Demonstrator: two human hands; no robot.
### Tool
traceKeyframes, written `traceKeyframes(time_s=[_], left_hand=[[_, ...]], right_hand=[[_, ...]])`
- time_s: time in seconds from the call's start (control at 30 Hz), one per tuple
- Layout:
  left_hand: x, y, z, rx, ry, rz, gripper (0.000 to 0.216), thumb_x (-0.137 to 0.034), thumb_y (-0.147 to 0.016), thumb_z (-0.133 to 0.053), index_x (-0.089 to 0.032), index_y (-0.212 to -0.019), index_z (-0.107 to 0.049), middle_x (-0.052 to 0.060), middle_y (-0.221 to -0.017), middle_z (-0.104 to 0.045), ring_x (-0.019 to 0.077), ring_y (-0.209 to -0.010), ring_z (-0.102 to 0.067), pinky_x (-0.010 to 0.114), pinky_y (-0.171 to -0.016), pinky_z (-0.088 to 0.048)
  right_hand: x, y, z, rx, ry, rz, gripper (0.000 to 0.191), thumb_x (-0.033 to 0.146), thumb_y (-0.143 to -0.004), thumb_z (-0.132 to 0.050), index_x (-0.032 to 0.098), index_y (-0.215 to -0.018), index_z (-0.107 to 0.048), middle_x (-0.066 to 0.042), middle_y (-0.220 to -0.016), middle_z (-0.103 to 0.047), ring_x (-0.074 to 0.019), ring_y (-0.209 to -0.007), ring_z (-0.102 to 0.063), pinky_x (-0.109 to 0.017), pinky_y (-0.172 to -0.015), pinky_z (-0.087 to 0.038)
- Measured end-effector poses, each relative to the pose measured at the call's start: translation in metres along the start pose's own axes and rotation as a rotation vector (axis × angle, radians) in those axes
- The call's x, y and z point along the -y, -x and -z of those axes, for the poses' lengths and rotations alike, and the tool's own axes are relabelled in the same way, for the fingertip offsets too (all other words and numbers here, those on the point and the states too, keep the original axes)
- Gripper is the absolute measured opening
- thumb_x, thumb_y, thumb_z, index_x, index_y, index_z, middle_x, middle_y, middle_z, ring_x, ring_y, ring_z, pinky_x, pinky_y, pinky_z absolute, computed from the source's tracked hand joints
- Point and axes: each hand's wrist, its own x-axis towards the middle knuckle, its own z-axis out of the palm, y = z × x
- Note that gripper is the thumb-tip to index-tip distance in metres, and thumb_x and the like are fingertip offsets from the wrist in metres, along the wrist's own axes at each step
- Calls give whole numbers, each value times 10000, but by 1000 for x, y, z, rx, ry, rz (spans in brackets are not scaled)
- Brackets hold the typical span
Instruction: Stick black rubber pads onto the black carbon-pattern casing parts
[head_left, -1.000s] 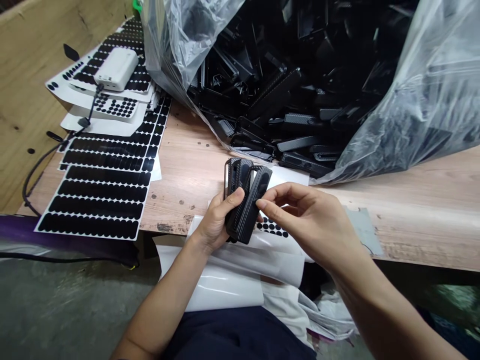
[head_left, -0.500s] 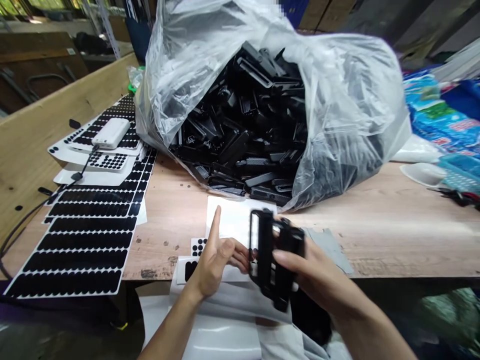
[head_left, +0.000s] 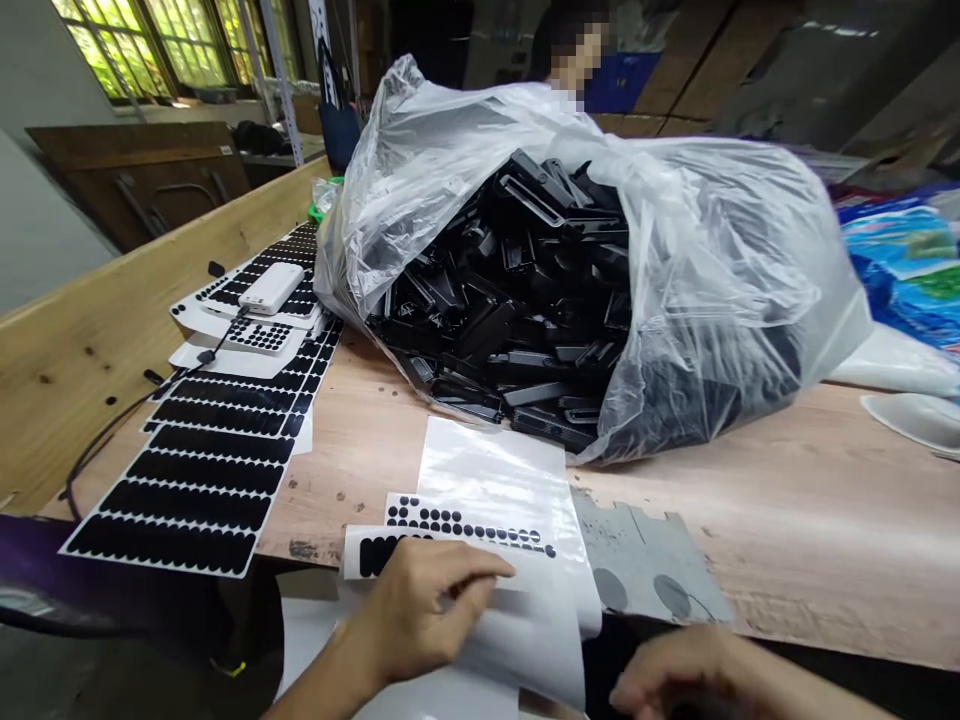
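Left hand [head_left: 420, 612] lies open, fingertips pressing a sticker sheet [head_left: 541, 625] at the table [head_left: 795, 520] edge; right hand [head_left: 694, 682] is blurred, its grip unclear.

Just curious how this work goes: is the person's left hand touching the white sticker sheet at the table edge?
Touching. The head view shows the left hand lying on the white sticker sheet, fingers pressed against its surface, no gap.

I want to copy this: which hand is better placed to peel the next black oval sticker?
Probably the left hand: it rests on the white glossy sticker sheet, right beside the black oval stickers. The right hand sits lower, off the sheet.
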Motion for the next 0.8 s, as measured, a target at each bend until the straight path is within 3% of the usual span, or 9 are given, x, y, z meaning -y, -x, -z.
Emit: traceKeyframes(time_s=[0.03,0.07,0.17,0.2,0.33,0.43,0.6,0.73,0.8], left_hand=[[0,6,7,-58,102,89,219,-222,-994,-592,-171,-1089,-783,62,-801,-771,161,-696,-717,247,-667,-557],[2,12,14,-136,210,177,203,-266,-1000,-609,-181,-1073,-778,42,-753,-744,141,-647,-690,226,-621,-539],[10,19,29,-356,456,316,227,-390,-978,-671,-183,-1038,-745,1,-679,-674,102,-545,-607,193,-526,-471],[13,18,30,-390,504,322,251,-417,-960,-692,-178,-1026,-732,-7,-666,-659,96,-528,-588,191,-513,-456],[20,4,22,-362,601,342,342,-481,-892,-748,-153,-975,-701,-14,-630,-624,93,-494,-546,203,-489,-436],[21,-7,13,-290,641,372,400,-518,-859,-761,-143,-980,-691,-8,-630,-618,97,-493,-544,214,-488,-428],[25,-18,6,-220,689,365,463,-547,-873,-756,-140,-1080,-684,9,-707,-628,106,-536,-583,214,-497,-430],[27,-23,7,-320,702,343,635,-614,-875,-753,-165,-1303,-621,84,-1011,-671,174,-780,-688,254,-615,-547],[26,-23,8,-262,708,324,683,-651,-868,-747,-159,-1324,-617,107,-1057,-688,191,-820,-691,285,-684,-575]], right_hand=[[28,-13,11,40,8,96,367,525,-886,-666,250,-1067,-828,-95,-933,-824,-270,-846,-785,-339,-763,-618],[55,-31,22,-44,70,178,354,539,-919,-649,254,-1027,-827,-86,-941,-820,-257,-853,-772,-338,-780,-604],[114,-106,43,-666,305,326,349,480,-1000,-529,262,-1049,-798,-98,-983,-801,-282,-929,-729,-404,-841,-576],[124,-133,46,-743,328,315,319,429,-999,-539,249,-1090,-786,-120,-1005,-792,-306,-971,-711,-438,-872,-560],[131,-205,53,-844,351,286,172,262,-902,-650,196,-1005,-771,-166,-961,-770,-359,-1035,-662,-528,-989,-476],[123,-205,59,-879,282,283,135,285,-881,-653,192,-904,-748,-158,-954,-763,-354,-1033,-656,-533,-1001,-462],[116,-152,47,-729,-52,322,417,564,-950,-548,184,-993,-716,-93,-891,-751,-235,-790,-692,-413,-800,-570],[117,-125,8,-203,-806,243,408,566,-736,-850,192,-857,-743,-31,-756,-714,-161,-657,-648,-312,-675,-580],[118,-122,-12,-9,-1018,170,396,503,-647,-938,186,-799,-755,-17,-729,-705,-136,-625,-622,-270,-624,-565]])
